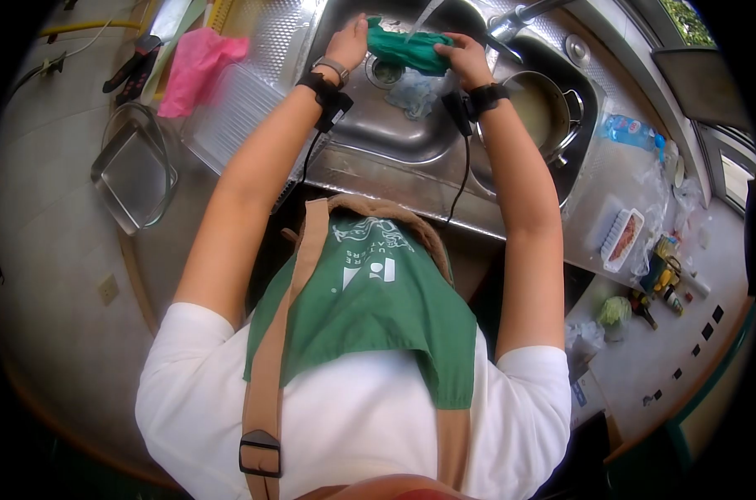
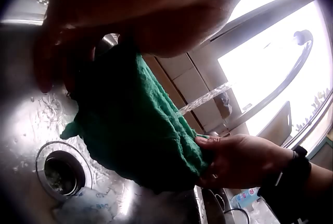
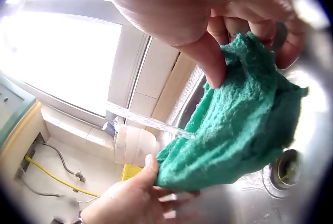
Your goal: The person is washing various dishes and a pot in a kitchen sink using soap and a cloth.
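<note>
A wet green cloth (image 1: 407, 48) is stretched between both hands over the left sink basin (image 1: 336, 125). My left hand (image 1: 350, 43) grips its left end; in the right wrist view that thumb lies along the cloth's edge. With thumb and fingers my right hand (image 1: 468, 60) pinches the other end. A stream of water (image 3: 151, 123) from the faucet (image 1: 511, 23) runs onto the cloth's upper side. Below it, the drain (image 2: 63, 172) shows in the basin floor, beside a crumpled clear plastic bag (image 1: 413, 93).
In the right basin stands a pot (image 1: 536, 108) with cloudy liquid. A ribbed clear tray (image 1: 236, 117) and a pink cloth (image 1: 199, 71) lie left of the sink. On the right counter are a water bottle (image 1: 632, 132) and a tray of meat (image 1: 622, 239).
</note>
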